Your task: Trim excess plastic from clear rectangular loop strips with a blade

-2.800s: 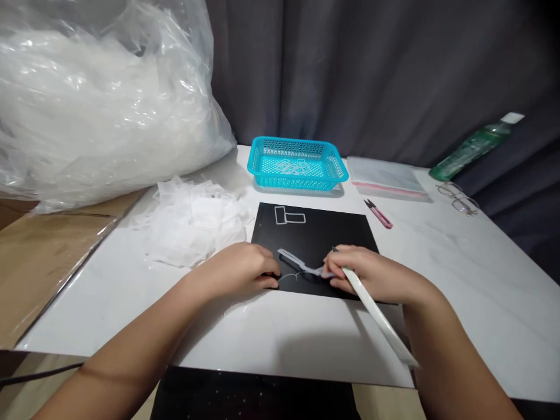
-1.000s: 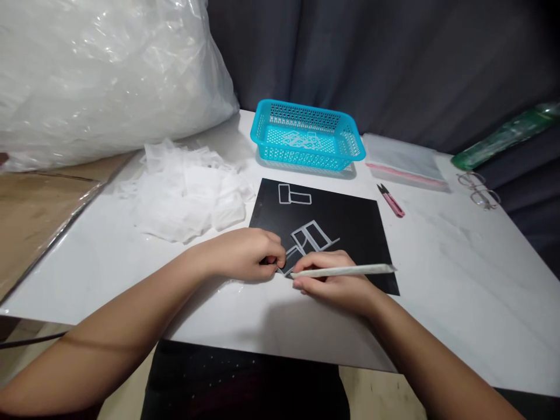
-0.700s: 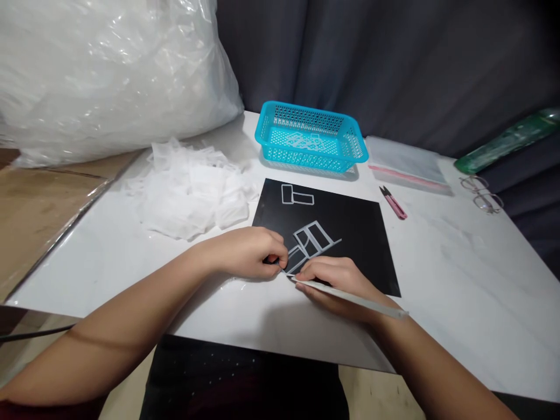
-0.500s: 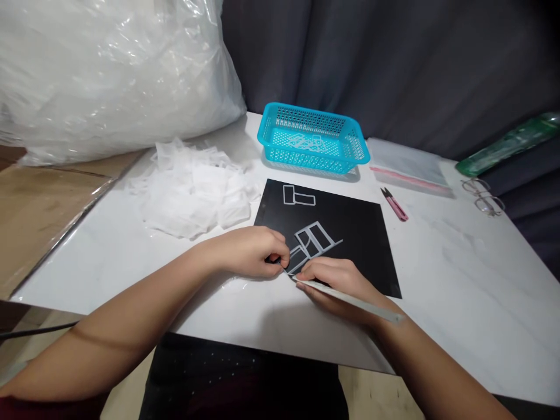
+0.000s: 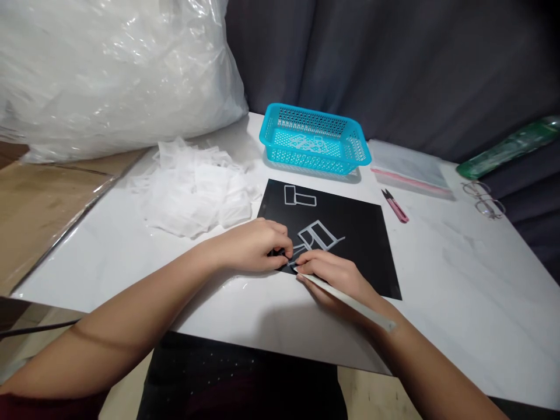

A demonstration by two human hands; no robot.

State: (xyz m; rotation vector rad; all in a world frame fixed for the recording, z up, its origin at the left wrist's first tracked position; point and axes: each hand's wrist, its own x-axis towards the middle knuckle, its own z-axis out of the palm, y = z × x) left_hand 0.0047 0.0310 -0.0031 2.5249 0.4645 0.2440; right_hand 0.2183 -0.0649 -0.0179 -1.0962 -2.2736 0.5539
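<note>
My right hand [image 5: 335, 274] is closed round a slim pair of white tweezers [image 5: 345, 300], whose tips point left at the near edge of a black mat [image 5: 354, 233]. My left hand [image 5: 262, 244] is closed in a pinch at the mat's near left, on the lower end of a pale frame-shaped piece [image 5: 321, 234] made of thin rectangular outlines. Fingers of both hands cover that lower end, and the fingertips are almost together. Farther back on the mat lies a smaller joined pair of pale rectangular outlines [image 5: 300, 196].
A blue mesh basket [image 5: 315, 160] with several pale pieces inside stands behind the mat. To the left are a heap of white translucent pieces [image 5: 196, 189] and a large plastic bag [image 5: 118, 70]. Pink snips [image 5: 396, 207], a zip bag [image 5: 411, 166], glasses [image 5: 487, 201] and a green bottle [image 5: 510, 149] lie rightward.
The tweezers' tips and both hands have shifted slightly away from me. My right fingers now cover more of the frame piece's lower part, which has moved a little.
</note>
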